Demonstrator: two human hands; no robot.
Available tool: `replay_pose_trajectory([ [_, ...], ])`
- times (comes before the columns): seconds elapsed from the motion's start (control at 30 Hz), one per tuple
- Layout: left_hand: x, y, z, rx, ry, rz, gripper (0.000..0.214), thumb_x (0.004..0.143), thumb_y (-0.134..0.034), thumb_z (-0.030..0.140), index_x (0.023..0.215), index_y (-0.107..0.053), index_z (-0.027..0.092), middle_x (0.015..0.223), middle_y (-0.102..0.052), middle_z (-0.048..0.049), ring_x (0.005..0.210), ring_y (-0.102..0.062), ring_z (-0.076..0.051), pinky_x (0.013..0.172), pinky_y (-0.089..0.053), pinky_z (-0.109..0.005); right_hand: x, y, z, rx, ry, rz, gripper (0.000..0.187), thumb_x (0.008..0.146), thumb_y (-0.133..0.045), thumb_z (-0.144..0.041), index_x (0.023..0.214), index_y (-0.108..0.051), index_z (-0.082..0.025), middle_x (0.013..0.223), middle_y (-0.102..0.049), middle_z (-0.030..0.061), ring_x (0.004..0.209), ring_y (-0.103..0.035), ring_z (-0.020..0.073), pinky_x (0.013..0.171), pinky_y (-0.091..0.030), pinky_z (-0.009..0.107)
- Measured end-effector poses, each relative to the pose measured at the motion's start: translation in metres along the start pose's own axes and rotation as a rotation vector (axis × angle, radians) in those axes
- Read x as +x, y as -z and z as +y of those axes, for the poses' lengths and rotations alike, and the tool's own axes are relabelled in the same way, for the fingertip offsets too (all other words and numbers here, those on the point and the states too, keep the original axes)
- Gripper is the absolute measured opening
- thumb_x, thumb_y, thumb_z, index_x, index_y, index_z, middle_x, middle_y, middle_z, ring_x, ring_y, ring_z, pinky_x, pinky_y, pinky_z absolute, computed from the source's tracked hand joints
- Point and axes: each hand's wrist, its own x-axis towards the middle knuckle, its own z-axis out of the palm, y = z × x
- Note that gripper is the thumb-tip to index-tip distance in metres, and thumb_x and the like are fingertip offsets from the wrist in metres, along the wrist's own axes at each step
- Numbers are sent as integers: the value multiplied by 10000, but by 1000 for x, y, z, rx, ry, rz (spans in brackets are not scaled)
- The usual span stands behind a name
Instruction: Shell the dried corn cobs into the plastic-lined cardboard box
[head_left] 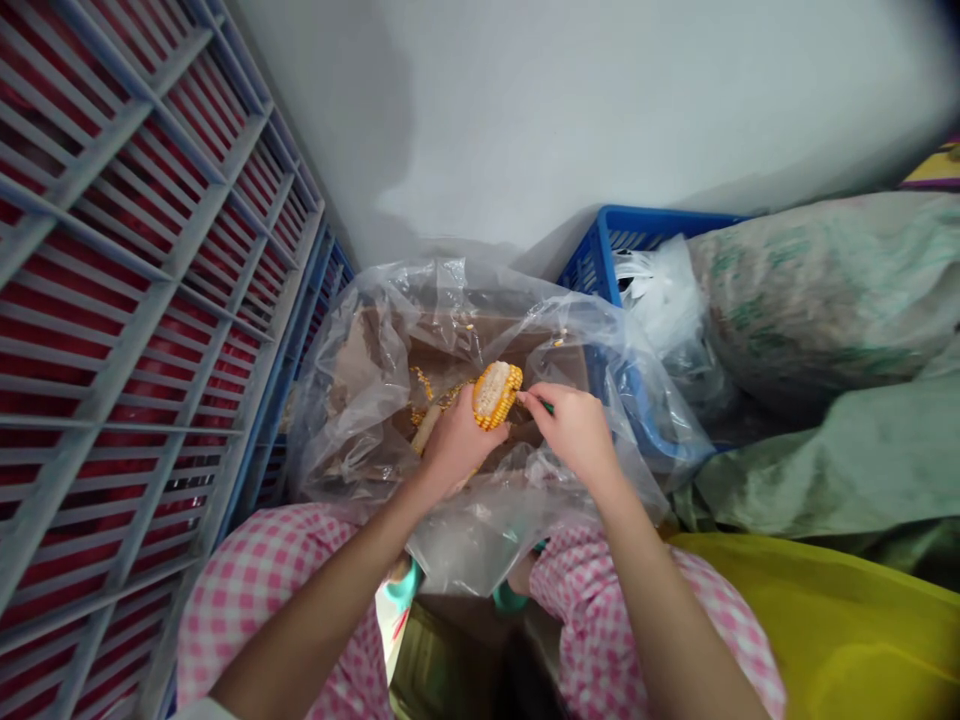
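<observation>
My left hand (463,440) is wrapped round a yellow corn cob (495,394), with a pale stripe along it where kernels are gone. On its right, my right hand (574,428) pinches a thin tool with a green handle (547,407); its tip is too small to make out and lies close to the cob. Below both hands is a cardboard box (442,330) lined with a clear plastic bag (330,400). Loose corn kernels (421,380) lie inside it, and a pale stripped cob (426,428) shows partly behind my left hand.
Slatted plastic crates (165,270) rise close on the left. To the right stand a blue basket (607,250) with white plastic bags (660,300), a full woven sack (825,290) and a yellow tub (847,620). A white wall (480,130) is behind the box.
</observation>
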Motion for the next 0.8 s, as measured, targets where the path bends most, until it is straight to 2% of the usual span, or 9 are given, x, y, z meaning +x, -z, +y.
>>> replay_pose_trajectory([
  [0.1, -1, -2, 3, -294, 25, -61, 428, 676, -626, 335, 1049, -513, 157, 974, -643, -64, 847, -609, -193, 720, -450, -286, 4, -8, -6, 205, -46, 123, 281, 878, -422, -326, 716, -604, -186, 697, -649, 15, 631, -566, 132, 594, -344, 221],
  [0.2, -2, -1, 4, -380, 64, -44, 440, 663, -645, 317, 1042, -513, 138, 975, -640, -74, 841, -605, -191, 731, -454, -292, 8, -4, -7, 294, -63, 129, 310, 870, -417, -376, 691, -590, -192, 651, -620, -3, 580, -530, 120, 562, -338, 214],
  [0.43, 5, 9, 0, -91, -1, 62, 508, 659, -650, 368, 1102, -478, 188, 1003, -636, -63, 897, -597, -210, 759, -434, -310, 6, 19, 6, 29, 18, 69, 297, 861, -438, -370, 686, -610, -204, 660, -621, 8, 599, -533, 127, 565, -308, 229],
  [0.63, 6, 11, -3, 84, -72, 58, 501, 675, -636, 376, 1114, -461, 207, 1038, -626, -72, 903, -601, -217, 713, -423, -289, 5, 22, 7, -99, 15, -5, 254, 866, -455, -345, 706, -603, -215, 723, -654, 11, 659, -572, 145, 564, -287, 234],
  [0.8, -1, 5, 0, 315, -81, 41, 484, 685, -612, 329, 1129, -455, 213, 1097, -596, -101, 932, -597, -259, 694, -415, -308, 2, 19, 4, -269, 4, -81, 220, 860, -463, -284, 710, -604, -205, 746, -672, 41, 629, -569, 153, 524, -241, 257],
])
